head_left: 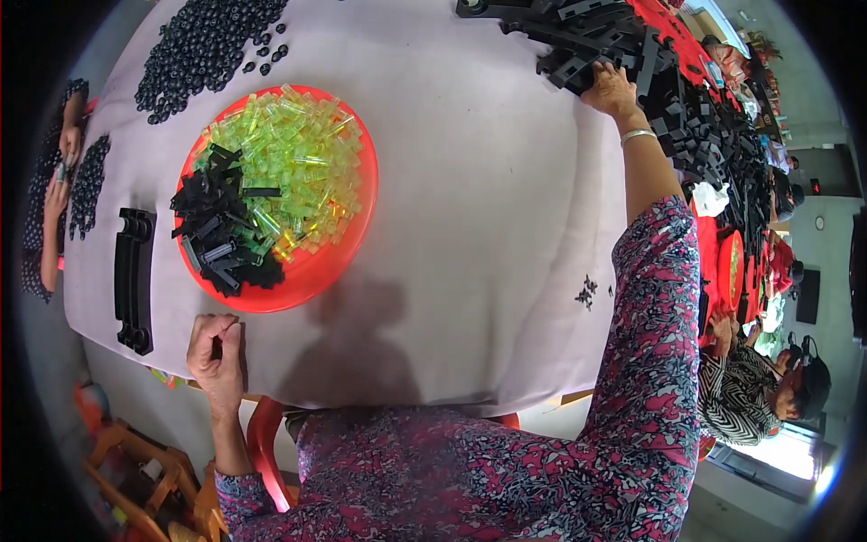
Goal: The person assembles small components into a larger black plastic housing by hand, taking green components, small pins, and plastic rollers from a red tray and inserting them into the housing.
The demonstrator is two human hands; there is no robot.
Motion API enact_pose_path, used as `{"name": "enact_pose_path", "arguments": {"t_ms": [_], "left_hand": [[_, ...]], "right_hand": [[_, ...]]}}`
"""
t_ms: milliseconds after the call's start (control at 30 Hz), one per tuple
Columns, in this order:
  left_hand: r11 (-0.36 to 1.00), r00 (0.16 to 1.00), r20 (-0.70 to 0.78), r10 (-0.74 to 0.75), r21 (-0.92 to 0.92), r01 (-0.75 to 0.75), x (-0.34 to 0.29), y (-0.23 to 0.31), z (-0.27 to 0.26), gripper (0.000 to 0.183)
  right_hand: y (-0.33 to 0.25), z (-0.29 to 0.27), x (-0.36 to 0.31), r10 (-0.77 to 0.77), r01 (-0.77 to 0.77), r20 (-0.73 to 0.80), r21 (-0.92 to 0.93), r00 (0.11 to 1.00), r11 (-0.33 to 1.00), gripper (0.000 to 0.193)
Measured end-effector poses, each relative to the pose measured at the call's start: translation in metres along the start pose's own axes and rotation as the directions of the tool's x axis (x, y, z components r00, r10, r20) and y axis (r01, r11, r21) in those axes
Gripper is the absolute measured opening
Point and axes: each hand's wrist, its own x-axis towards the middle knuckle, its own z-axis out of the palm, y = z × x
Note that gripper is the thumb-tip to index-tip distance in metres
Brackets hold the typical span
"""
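Observation:
My left hand [217, 357] rests at the near left edge of the table, fingers curled in a loose fist. Anything inside that fist is hidden. My right arm is stretched far forward to the right, and my right hand [612, 88] lies on a heap of long black plastic parts [591, 32], fingers extended over them. No part is lifted off the heap. Just beyond my left hand is a red round tray [316, 287] holding clear yellow-green tubes [293, 149] and small black clips [221, 226]. A black plastic frame with rollers at its ends [135, 280] lies left of the tray.
Black beads or wheels [208, 50] cover the far left, with a smaller pile [88, 185] below. Tiny dark bits [586, 293] lie at the right. Another person's hands [63, 172] work at the left edge; another person [754, 393] sits at the right. Black blocks [704, 135] heap there.

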Motion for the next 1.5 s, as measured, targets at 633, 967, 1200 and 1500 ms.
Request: {"name": "enact_pose_path", "arguments": {"t_ms": [633,967,1200,1500], "left_hand": [[0.998,0.998,0.006,0.064,-0.004,-0.064,0.006,-0.003,0.006,0.009],[0.997,0.997,0.019,0.073,-0.019,-0.073,0.006,0.001,0.006,0.006],[0.992,0.992,0.019,0.121,-0.019,-0.121,0.012,0.001,0.007,0.005],[0.989,0.994,-0.002,0.111,-0.102,-0.11,0.012,-0.009,0.012,0.005]], "right_hand": [[-0.198,-0.092,-0.173,-0.292,0.429,-0.349,0.433,0.891,0.793,0.051],[-0.172,-0.082,-0.198,-0.232,0.533,-0.494,0.646,0.838,0.547,0.048],[-0.062,-0.047,-0.169,-0.392,0.57,-0.478,0.316,0.786,0.759,0.055],[-0.071,-0.039,-0.178,-0.436,0.448,-0.332,-0.042,0.837,0.893,0.041]]}}
